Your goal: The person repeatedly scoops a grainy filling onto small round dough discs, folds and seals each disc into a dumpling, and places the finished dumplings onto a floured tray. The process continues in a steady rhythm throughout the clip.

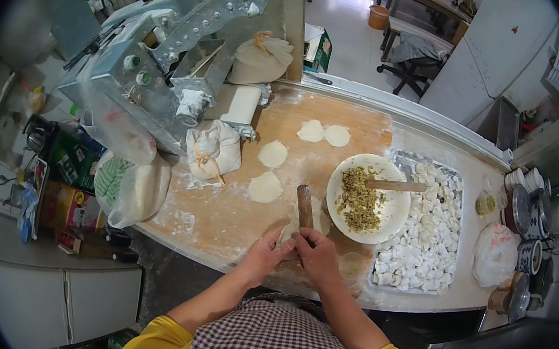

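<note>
My left hand (269, 250) holds a dough wrapper (287, 233) near the front of the floured wooden board (222, 220). My right hand (318, 256) grips a flat wooden stick (305, 206) pointing away from me, its near end close to that wrapper. More round wrappers (324, 222) lie partly hidden behind the stick. To the right, a white bowl (399, 209) contains chopped greenish filling (360, 199), with another wooden stick (397, 186) across its rim. Beyond the bowl, many floured dumplings (421, 242) fill a tray (411, 290).
Two wrappers (265, 187) lie left of the stick, and two more (337, 135) farther back. A dough-rolling machine (159, 93), a tied cloth bundle (214, 149) and plastic bags (140, 189) stand left. A small clear dish (352, 265) sits near my right hand; lidded containers (519, 202) line the right.
</note>
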Tool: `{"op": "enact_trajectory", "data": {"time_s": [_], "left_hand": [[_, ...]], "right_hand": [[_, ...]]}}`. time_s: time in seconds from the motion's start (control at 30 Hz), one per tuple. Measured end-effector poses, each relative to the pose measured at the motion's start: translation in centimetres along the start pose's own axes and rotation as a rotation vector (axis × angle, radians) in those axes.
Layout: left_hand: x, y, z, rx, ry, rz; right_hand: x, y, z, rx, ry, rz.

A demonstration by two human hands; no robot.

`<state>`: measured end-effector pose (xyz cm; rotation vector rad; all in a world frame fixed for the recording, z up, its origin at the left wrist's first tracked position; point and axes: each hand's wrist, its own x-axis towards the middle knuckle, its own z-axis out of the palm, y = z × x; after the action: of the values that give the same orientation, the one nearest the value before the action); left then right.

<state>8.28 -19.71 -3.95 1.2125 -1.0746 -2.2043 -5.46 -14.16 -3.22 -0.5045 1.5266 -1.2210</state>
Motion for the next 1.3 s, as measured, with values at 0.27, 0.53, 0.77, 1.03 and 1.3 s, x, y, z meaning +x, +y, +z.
{"op": "enact_trajectory", "data": {"time_s": [0.27,0.53,0.77,1.03,1.3], "left_hand": [[2.2,1.3,-5.9,-0.503,0.32,0.116],[2.2,2.5,-3.5,-0.277,0.159,0.068],[5.9,-0.3,0.7,-0.179,-0.149,-0.169],[9.4,-1.2,5.9,0.039,-0.026,-0.222],[10.4,-1.4,7.6,-0.384,-0.071,-0.217]], "right_hand": [[-0.5,-1.6,-2.2,0.025,0.04,0.038],[-1.2,-2.0,-8.2,-0.215,0.11,-0.16],[4.1,-3.6,-12.6,-1.007,0.368,-0.451],[6.6,-3.7,-11.9,-1.198,0.181,-0.208],[2.5,-2.3,-14.2,-0.877,0.059,-0.218]]}}
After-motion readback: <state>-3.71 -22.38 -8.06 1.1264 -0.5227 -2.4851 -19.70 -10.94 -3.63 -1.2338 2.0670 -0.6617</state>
